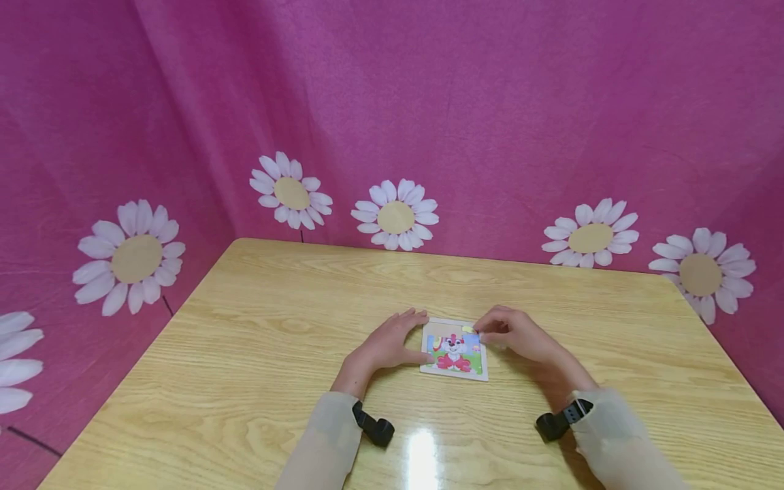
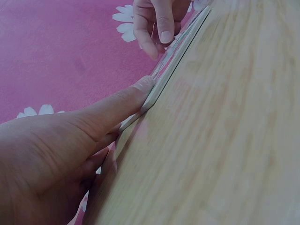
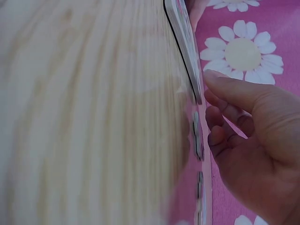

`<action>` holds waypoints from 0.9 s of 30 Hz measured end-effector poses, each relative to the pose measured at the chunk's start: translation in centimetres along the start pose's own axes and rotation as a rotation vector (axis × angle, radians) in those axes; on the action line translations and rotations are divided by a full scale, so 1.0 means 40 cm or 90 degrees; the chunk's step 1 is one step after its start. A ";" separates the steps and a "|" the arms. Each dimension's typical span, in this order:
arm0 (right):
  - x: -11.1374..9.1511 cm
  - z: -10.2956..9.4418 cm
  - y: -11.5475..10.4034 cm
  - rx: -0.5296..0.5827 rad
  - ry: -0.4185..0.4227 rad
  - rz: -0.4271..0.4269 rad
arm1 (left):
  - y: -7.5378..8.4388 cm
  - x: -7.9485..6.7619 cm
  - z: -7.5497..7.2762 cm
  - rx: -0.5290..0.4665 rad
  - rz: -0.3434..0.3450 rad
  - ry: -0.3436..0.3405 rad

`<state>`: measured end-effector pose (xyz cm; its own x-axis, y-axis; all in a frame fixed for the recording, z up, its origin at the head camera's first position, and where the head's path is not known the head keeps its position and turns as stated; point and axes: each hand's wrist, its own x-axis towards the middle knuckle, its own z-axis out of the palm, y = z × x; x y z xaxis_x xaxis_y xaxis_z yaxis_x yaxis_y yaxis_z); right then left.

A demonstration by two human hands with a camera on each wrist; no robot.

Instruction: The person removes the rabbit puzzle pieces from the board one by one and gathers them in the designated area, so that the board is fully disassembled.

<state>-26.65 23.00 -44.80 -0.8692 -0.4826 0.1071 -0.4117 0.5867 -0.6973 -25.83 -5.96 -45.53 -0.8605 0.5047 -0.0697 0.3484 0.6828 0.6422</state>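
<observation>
A square picture puzzle with a pale frame lies flat on the table. Its picture shows a red-and-white cartoon animal on green and blue; a bare tan patch runs along the top. My left hand holds the puzzle's left side, thumb on the lower left edge and fingers by the upper left corner. In the left wrist view the thumb rests on the frame. At the upper right corner, my right hand has curled fingers at a yellow puzzle piece and seems to pinch it; the fingertips partly hide the contact.
The wooden table spreads around the puzzle. In the right wrist view, loose flat pieces lie beside the frame, under the right hand. A pink curtain with white daisies stands behind the table and along its left.
</observation>
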 end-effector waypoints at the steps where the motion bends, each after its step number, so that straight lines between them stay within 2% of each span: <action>1: 0.003 0.002 -0.002 0.003 -0.004 -0.001 | 0.000 0.000 0.000 -0.001 -0.001 0.000; 17: 0.033 0.019 -0.026 -0.018 -0.061 -0.015 | 0.002 0.001 0.002 0.001 -0.014 0.003; 24: 0.047 0.020 -0.037 -0.030 -0.108 0.021 | 0.002 0.003 0.003 0.004 -0.008 0.006; 27: 0.050 0.019 -0.044 -0.034 -0.120 0.013 | 0.001 0.002 0.003 0.005 -0.007 0.003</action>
<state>-27.46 20.50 -43.92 -0.8126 -0.5810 -0.0447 -0.4130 0.6283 -0.6593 -25.84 -5.82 -45.59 -0.8662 0.4944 -0.0725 0.3418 0.6919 0.6360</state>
